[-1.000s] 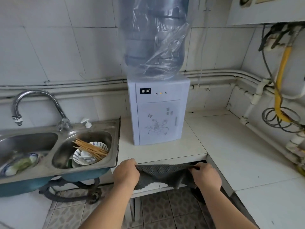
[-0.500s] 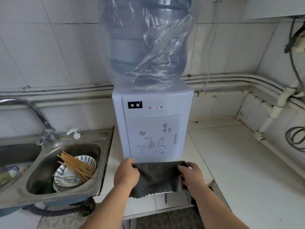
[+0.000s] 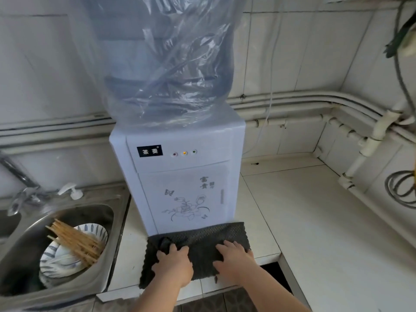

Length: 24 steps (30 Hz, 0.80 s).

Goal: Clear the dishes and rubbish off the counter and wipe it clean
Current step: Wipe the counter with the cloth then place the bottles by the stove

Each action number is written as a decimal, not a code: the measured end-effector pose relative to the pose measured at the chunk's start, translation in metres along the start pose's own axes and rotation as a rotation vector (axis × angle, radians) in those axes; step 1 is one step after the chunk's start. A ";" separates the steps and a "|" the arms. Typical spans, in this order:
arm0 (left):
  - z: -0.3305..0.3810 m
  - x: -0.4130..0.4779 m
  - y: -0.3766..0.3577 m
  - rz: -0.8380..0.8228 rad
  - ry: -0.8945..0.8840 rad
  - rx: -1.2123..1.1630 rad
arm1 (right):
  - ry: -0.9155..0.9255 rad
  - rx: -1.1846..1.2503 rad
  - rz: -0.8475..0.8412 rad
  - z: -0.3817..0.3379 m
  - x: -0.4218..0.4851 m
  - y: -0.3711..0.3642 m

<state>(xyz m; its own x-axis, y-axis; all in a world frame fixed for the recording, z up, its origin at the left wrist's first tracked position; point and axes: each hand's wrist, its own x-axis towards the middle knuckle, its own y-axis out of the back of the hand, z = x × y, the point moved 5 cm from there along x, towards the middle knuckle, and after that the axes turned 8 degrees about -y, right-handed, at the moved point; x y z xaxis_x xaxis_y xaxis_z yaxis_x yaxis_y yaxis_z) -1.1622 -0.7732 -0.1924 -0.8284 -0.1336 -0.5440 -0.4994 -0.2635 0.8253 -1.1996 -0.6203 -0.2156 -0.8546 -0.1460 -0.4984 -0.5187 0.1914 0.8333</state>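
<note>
White tiled counter (image 3: 292,210) is being dealt with in its last stage: bowls (image 3: 67,262) and chopsticks (image 3: 74,242) are seen lying in the sink (image 3: 118,239) at 9 o'clock of the hands, so clearing is judged done and wiping barely begun, the stretch toward 3 o'clock being left. At 6 o'clock of the water dispenser (image 3: 184,176) the grey cloth (image 3: 202,235) is laid on the counter edge, pressed under the flat, spread right hand (image 3: 234,260) and bunched by the bent fingers of the left hand (image 3: 174,264) — half a second earlier it was held up stretched, pinched at both ends
</note>
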 end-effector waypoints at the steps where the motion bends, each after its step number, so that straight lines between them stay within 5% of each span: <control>1: 0.000 0.001 0.001 0.013 0.016 0.025 | 0.005 0.044 0.015 0.004 -0.001 0.002; 10: 0.052 -0.016 -0.010 0.313 -0.244 0.165 | -0.251 0.286 0.365 0.080 -0.068 -0.001; 18: 0.116 -0.054 -0.045 0.198 -0.583 0.174 | -0.771 0.381 0.451 0.182 -0.171 -0.042; 24: 0.172 -0.097 -0.075 0.165 -0.777 0.240 | -0.777 0.485 0.427 0.213 -0.224 -0.061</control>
<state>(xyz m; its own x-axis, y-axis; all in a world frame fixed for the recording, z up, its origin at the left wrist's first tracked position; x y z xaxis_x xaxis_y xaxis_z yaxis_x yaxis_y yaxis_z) -1.0881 -0.5766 -0.1755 -0.7912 0.5683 -0.2260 -0.3235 -0.0752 0.9432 -0.9825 -0.3930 -0.2057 -0.6621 0.6663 -0.3430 0.0278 0.4792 0.8773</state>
